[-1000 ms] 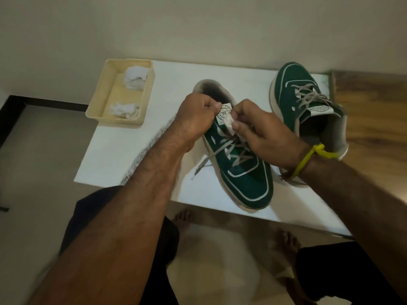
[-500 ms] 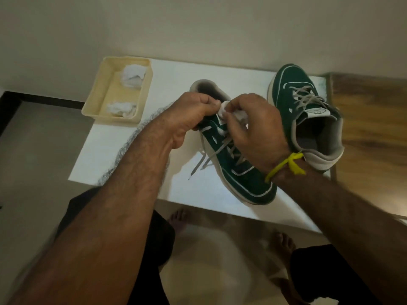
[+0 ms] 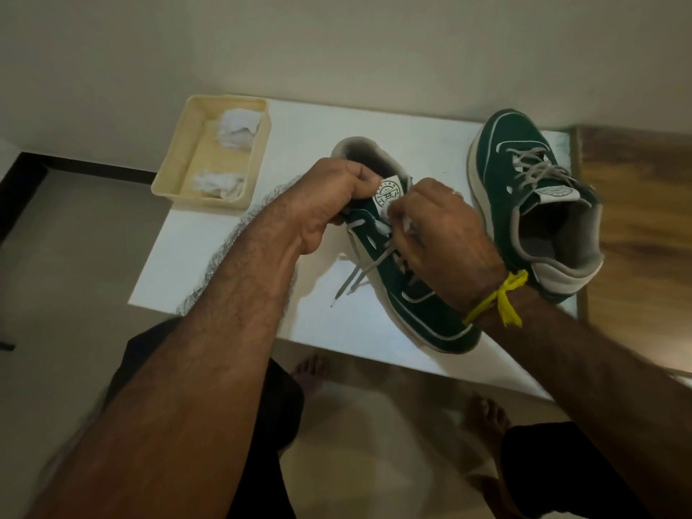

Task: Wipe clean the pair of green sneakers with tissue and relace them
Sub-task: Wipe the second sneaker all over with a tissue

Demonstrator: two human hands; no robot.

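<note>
A green sneaker (image 3: 423,312) lies on the white table (image 3: 209,241) with its toe toward me. My left hand (image 3: 329,204) grips its tongue by the white label (image 3: 387,191). Just below that label, my right hand (image 3: 438,234) pinches a small white tissue (image 3: 382,228) against the lacing area. Grey lace ends (image 3: 352,280) hang loose off the shoe's left side. The second green sneaker (image 3: 501,151) stands laced at the right, heel toward me.
A cream tray (image 3: 168,181) at the table's back left holds two crumpled tissues (image 3: 237,129) (image 3: 219,183). A wooden surface (image 3: 636,181) adjoins the table on the right. My bare feet (image 3: 309,372) are on the floor below the front edge; a wall runs behind.
My right hand has slid from the tongue's top down toward the laces, uncovering the label. The left hand keeps its hold on the tongue. The view shifted slightly.
</note>
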